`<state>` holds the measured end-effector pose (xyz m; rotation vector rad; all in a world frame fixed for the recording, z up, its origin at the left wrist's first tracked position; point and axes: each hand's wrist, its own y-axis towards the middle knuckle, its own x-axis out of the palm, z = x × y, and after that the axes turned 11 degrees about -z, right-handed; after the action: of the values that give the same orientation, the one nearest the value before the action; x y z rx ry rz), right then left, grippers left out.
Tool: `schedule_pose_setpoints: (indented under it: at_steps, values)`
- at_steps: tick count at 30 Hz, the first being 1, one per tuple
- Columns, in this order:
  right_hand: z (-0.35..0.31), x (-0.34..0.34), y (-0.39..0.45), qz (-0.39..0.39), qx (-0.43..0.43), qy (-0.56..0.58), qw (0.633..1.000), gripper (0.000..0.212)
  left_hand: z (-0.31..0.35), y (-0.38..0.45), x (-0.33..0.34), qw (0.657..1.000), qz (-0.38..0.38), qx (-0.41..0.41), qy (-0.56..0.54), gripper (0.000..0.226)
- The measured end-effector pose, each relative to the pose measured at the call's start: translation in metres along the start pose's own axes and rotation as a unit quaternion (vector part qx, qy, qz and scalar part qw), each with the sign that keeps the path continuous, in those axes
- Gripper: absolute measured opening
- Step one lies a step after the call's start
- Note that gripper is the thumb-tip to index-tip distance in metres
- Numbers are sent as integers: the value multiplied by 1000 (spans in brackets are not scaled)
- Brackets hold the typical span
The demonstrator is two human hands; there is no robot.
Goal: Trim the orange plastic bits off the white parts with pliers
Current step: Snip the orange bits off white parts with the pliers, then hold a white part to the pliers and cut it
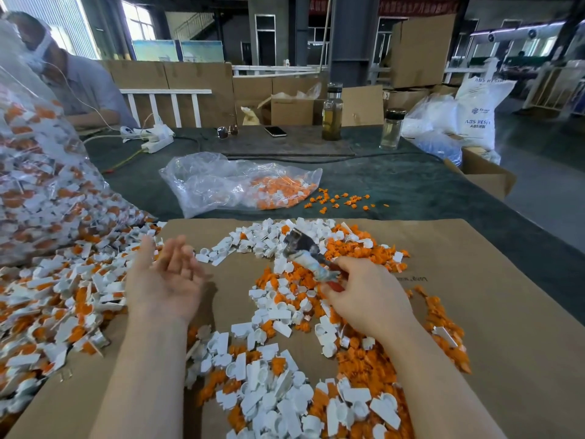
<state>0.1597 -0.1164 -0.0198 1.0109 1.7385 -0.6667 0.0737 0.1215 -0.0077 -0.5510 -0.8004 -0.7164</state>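
Left hand point(164, 280) palm-up, fingers relaxed, empty grip; right hand point(367, 296) grip curled round pliers point(304, 248), above white parts point(278, 312) and orange bits point(367, 365) heaped on near cardboard point(474, 312).

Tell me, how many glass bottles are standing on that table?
2: a taller bottle with yellowish liquid stands beyond the phone, and a shorter jar stands to its right, near the white sacks. Others may be hidden.

Matt brown cardboard sheet point(459, 280) under everything. On it: smooth white plastic parts point(278, 315), orange plastic bits point(370, 365). Pliers point(308, 255): dull, worn grey metal. Beyond cardboard: glossy, crinkled clear plastic bag point(221, 182) on rough dark green cloth table cover point(395, 182); glass bottles point(332, 114) farther back.
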Motion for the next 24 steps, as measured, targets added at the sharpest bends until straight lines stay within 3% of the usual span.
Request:
schedule_pose_setpoints:
  at_steps: [1,3,6,8,10,15,16,19,21,24]
  values:
    - [0,1,0,0,3,-15,1000,17,-1,-4,4,992,-29,-14,118,37]
    - [-1,3,-1,5,15,-36,999,19,-10,-9,12,933,-75,-23,350,35]
    - [-3,5,-1,6,30,-59,998,16,-20,-22,22,832,-193,-38,519,44]
    - [-4,7,-1,7,37,-62,997,15,-23,-25,22,749,-269,-64,602,41]
    - [-3,8,0,12,42,-54,998,12,-23,-25,21,690,-320,-80,644,38]
    - [1,7,1,5,49,-45,998,24,-28,-27,22,552,-367,-75,745,39]
    - [2,6,1,8,56,-34,998,21,-29,-28,23,533,-369,-71,758,42]
    - [5,4,2,21,77,7,997,9,-37,-32,27,522,-364,-33,771,35]
    - [8,1,2,35,93,37,994,17,-49,-35,30,510,-346,20,787,26]
    - [13,-6,2,53,113,61,990,19,-64,-37,33,453,-326,58,827,26]
